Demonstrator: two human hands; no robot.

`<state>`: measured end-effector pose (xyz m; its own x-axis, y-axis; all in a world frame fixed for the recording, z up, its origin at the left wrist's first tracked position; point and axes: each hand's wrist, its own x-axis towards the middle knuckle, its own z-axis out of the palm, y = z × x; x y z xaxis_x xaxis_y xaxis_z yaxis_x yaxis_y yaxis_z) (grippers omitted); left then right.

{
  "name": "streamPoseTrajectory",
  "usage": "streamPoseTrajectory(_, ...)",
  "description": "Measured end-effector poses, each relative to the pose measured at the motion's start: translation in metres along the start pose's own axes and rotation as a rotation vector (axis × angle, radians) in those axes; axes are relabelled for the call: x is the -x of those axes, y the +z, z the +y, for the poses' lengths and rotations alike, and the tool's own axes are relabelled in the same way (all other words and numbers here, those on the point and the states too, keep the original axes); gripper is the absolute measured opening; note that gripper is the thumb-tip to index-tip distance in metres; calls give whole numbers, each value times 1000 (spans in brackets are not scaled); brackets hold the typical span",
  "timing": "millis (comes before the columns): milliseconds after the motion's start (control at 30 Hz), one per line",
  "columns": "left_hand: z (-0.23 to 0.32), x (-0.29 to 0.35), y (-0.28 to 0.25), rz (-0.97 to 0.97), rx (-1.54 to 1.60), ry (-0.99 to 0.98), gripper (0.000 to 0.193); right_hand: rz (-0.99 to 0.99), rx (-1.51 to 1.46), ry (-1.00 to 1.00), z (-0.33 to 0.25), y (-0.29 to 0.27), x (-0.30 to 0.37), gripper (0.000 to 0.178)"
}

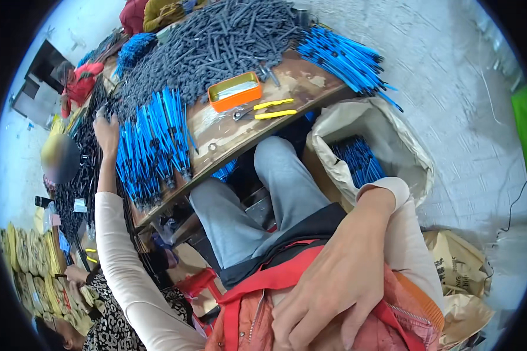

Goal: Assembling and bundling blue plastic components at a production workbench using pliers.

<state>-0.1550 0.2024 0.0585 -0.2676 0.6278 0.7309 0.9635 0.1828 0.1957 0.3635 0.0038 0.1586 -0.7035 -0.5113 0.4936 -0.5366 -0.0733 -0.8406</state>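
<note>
My left hand (pixel 106 136) reaches out to the left edge of the workbench, beside long black cables (pixel 86 175). Its fingers are closed; what they hold, if anything, is too small to make out. Just right of it lie bundles of blue cable-like pieces with dark ends (pixel 155 143). My right hand (pixel 336 272) rests against the front of my red garment (pixel 249 313), its fingers loosely bent and apart, with nothing visible in it.
A heap of grey plastic parts (pixel 216 41) covers the bench's far side. An orange box (pixel 235 92) and yellow-handled pliers (pixel 269 110) lie near the edge. More blue pieces (pixel 342 58) overhang the right corner, above a white sack (pixel 401 146). Co-workers sit left, one in a patterned top (pixel 108 319).
</note>
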Motion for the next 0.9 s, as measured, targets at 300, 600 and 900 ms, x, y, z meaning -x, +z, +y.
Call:
streamPoseTrajectory(300, 280, 28, -43, -248, 595, 604, 37, -52, -107, 105, 5, 18, 53, 42)
streamPoseTrajectory(600, 433, 180, -14, -826, 1115, 861, 42, 377, 33, 42, 0, 35, 117, 38)
streamPoseTrajectory(900, 378, 226, 20, -1036, 1048, 384, 32, 1714, 1253, 1014, -24, -8, 296, 12)
